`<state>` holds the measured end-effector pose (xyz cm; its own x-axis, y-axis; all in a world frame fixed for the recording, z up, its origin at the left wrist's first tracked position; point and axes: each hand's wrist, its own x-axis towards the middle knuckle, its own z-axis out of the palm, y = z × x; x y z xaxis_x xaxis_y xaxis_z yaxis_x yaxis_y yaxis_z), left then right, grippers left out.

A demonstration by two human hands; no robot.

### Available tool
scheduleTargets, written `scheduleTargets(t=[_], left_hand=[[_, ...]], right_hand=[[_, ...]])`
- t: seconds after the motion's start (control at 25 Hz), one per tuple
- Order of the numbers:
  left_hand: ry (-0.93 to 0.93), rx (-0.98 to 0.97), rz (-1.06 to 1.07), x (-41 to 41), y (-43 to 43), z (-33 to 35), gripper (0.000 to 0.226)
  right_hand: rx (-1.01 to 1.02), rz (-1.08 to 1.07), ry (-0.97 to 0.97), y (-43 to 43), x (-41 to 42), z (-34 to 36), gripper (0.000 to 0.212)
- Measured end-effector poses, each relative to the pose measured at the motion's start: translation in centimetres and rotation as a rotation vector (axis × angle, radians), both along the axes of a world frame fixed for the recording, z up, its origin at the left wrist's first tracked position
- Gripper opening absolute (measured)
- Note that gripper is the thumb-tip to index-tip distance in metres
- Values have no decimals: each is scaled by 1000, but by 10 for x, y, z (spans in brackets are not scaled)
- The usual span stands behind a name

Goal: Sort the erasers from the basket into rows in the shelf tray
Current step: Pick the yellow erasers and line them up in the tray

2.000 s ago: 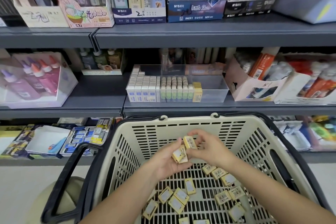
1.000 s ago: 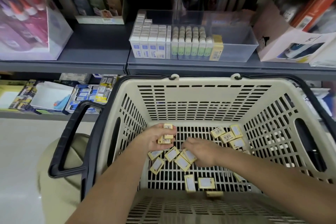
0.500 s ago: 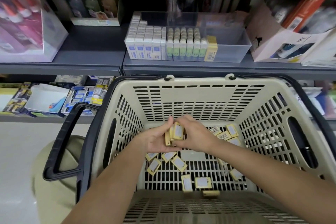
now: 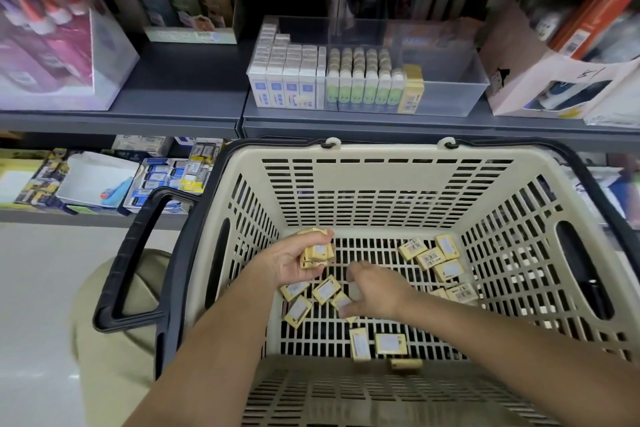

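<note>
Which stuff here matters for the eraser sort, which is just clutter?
Job: basket, loose erasers, stack of erasers in left hand, right hand, shelf tray.
Lying about: box of glue bottles, pink carton, packets on lower shelf.

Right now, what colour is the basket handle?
The handle is black, seen best in the head view.

Erasers [image 4: 325,290] in basket [image 4: 381,184] below shelf tray [image 4: 450,94]
</note>
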<state>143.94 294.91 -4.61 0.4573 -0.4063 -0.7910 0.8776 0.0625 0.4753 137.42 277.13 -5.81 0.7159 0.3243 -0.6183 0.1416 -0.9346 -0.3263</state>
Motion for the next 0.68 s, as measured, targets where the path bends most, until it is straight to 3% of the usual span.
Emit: scheduleTargets(t=[0.12,0.32,0.4,0.52,0.68], left_hand=[[-2,17,-3,0,-2,2,55],[-18,10,0,0,-5,10,49],[-36,2,-7,2,-9,16,46],[-109,-36,-24,13,-21,35,25],[-309,-48,-140,30,-35,73,20]], right_hand=[[-100,23,-11,12,-2,-12,59],[5,-63,-25,0,7,-2,55],[129,-144,-41,-13,17,19,55],[412,-368,-65,-36,36,59,35],[738,-566,31,-61,48,108,40]])
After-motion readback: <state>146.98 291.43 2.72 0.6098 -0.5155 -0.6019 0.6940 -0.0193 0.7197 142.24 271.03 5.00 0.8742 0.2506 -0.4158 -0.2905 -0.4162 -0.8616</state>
